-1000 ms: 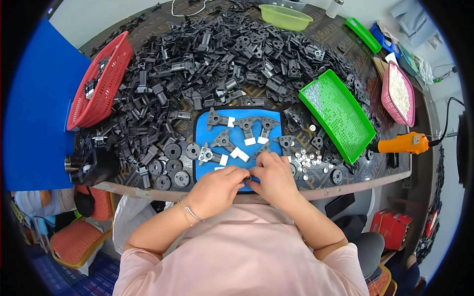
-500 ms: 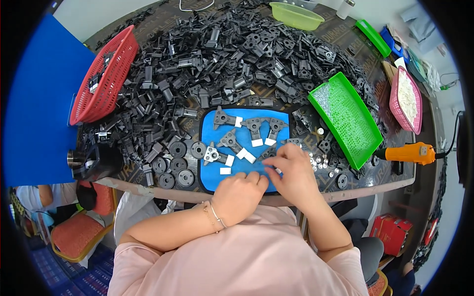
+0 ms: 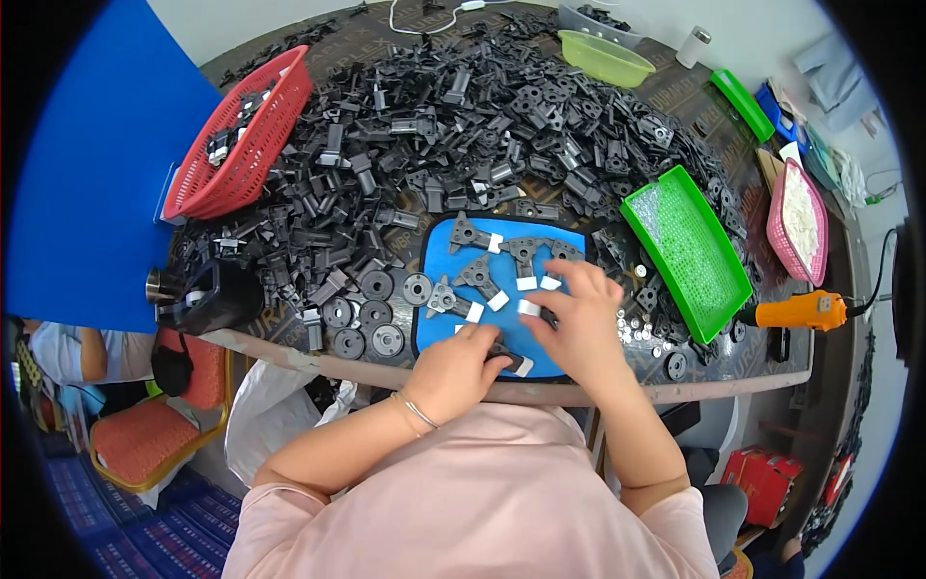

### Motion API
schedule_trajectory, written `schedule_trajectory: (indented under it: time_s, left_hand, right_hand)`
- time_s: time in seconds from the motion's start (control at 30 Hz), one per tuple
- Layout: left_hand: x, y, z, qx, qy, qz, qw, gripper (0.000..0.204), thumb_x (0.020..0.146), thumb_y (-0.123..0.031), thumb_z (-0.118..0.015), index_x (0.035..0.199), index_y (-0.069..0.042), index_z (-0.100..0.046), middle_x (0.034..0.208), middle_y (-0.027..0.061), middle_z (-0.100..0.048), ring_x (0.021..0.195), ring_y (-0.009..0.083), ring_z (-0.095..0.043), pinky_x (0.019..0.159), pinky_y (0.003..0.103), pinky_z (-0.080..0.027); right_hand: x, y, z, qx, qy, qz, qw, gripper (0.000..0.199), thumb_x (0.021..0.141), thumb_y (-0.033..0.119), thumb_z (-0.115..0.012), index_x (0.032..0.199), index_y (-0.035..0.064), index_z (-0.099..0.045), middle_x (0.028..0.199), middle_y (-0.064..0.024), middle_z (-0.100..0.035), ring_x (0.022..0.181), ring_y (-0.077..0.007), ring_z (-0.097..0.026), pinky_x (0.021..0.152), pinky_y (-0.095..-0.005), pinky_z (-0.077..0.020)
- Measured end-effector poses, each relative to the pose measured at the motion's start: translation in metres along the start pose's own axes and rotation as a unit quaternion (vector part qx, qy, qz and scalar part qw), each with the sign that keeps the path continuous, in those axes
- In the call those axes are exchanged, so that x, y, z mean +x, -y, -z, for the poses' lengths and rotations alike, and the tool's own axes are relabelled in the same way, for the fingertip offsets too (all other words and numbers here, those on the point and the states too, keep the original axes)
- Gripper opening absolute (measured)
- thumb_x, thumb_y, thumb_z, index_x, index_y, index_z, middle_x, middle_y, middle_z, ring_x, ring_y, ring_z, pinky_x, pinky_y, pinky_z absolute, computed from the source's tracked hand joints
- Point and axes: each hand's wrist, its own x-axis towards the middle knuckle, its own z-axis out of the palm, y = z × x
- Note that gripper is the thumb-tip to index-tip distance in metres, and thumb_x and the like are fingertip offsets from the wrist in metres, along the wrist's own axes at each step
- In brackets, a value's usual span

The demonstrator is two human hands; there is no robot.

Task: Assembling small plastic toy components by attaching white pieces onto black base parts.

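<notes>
My left hand [image 3: 453, 372] is closed at the near edge of a blue mat [image 3: 432, 333], gripping a black plastic bracket [image 3: 509, 357] with a white end by thumb and fingers. Opposite it, my right hand [image 3: 586, 323] has thumb and forefinger spread apart, over another black part whose white end [image 3: 530, 307] shows by the thumb. Part of that piece is hidden under the hand. Several more brackets with white ends lie on the mat, among them one at the top [image 3: 468, 234], one in the middle [image 3: 477, 277] and one at the left [image 3: 444, 297].
A big heap of black plastic parts [image 3: 424, 125] covers the table's far side. Round black discs [image 3: 374, 314] lie left of the mat. Around stand a red basket [image 3: 241, 145], a green tray [image 3: 637, 217], a pink basket [image 3: 818, 232] and an orange electric screwdriver [image 3: 801, 311].
My hands have moved apart; the left now shows the bracket it grips. My right hand's fingers have spread. The whole view has shifted, so the scene sits farther right.
</notes>
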Motion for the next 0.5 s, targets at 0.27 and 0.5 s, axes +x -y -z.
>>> schedule_trajectory:
  time_s: [0.27,0.5]
  left_hand:
    - [0.048,0.037,0.06,0.252,-0.178,-0.09,0.947,0.006,0.077,-0.014,-0.059,0.075,-0.008,-0.058,0.08,0.0088,-0.053,0.081,0.028,-0.054,0.069,0.039,-0.045]
    - [0.102,0.1,0.071,0.465,-0.154,-0.098,0.867,0.016,0.08,-0.017,-0.056,0.085,-0.011,-0.07,0.097,0.0048,-0.055,0.102,0.0226,-0.05,0.094,0.042,-0.035]
  right_hand:
    - [-0.046,0.003,0.017,-0.061,0.109,-0.003,0.992,0.03,0.062,0.018,-0.08,0.091,0.017,-0.073,0.099,-0.002,-0.056,0.101,-0.0244,-0.051,0.085,-0.0444,-0.0348]
    - [-0.038,-0.01,0.039,-0.04,0.054,-0.058,0.996,0.029,0.063,0.018,-0.08,0.091,0.0143,-0.072,0.094,-0.0034,-0.058,0.095,-0.025,-0.054,0.082,-0.0423,-0.0366]
